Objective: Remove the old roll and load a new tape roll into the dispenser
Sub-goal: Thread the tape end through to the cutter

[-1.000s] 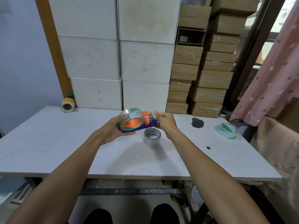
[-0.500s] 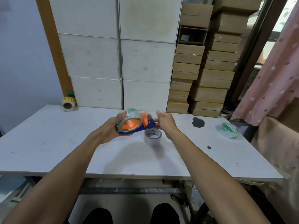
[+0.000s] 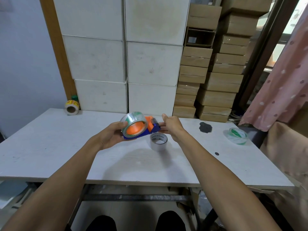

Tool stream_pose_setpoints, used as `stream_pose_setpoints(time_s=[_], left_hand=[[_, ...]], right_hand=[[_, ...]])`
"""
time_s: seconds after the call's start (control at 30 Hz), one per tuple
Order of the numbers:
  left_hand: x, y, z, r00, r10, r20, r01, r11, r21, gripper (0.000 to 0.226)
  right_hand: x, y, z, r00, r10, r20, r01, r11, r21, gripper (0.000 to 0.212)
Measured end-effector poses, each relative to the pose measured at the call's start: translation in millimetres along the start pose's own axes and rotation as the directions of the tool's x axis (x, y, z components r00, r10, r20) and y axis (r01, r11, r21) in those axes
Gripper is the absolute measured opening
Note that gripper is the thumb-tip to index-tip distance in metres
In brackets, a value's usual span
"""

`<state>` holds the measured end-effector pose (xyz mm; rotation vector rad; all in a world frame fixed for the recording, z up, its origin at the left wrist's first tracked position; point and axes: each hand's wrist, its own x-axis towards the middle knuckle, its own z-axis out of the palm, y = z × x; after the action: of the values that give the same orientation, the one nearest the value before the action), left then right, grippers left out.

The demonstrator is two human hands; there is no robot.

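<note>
Got the dispenser up off the table, held in both hands. My left hand is wrapped around the clear roll sitting on the orange hub, thumb on the near rim. My right hand pinches the blue front end by the cutter. Right under it, an empty core stands on the table. Another clear roll with green print lies way off to the right, and a yellow-labelled one sits back left by the white boxes.
</note>
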<state>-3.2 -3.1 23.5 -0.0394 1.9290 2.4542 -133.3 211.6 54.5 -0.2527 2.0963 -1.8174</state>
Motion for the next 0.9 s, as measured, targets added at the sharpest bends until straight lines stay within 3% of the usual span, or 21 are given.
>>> stream_pose_setpoints(time_s=[0.13, 0.33, 0.53, 0.7, 0.8, 0.9], left_hand=[[-1, 1, 2, 1.0, 0.014, -0.005, -0.013, 0.994, 0.109, 0.089], [1, 3, 6, 0.998, 0.034, -0.048, -0.028, 0.991, 0.127, 0.097], [-1, 2, 4, 0.999, -0.024, -0.029, 0.025, 0.999, 0.036, 0.103], [-4, -6, -4, 0.999, -0.035, 0.012, 0.035, 0.996, -0.086, 0.101], [-5, -8, -4, 0.998, -0.026, 0.05, 0.034, 0.986, -0.164, 0.085], [-7, -7, -2, 0.996, 0.001, 0.089, 0.01, 0.992, -0.124, 0.071]], right_hand=[[-1, -1, -1, 1.0, 0.011, 0.021, -0.011, 1.0, 0.011, 0.032], [-3, -1, -4, 1.0, 0.019, 0.006, -0.019, 0.997, 0.077, 0.027], [-2, 1, -1, 0.999, 0.043, -0.019, -0.041, 0.998, 0.057, 0.026], [0, 1, -2, 0.998, 0.063, -0.03, -0.062, 0.998, 0.027, 0.041], [-1, 1, -2, 0.998, 0.056, -0.033, -0.055, 0.998, 0.027, 0.044], [-1, -1, -2, 0.998, 0.046, -0.053, -0.045, 0.999, 0.007, 0.041]])
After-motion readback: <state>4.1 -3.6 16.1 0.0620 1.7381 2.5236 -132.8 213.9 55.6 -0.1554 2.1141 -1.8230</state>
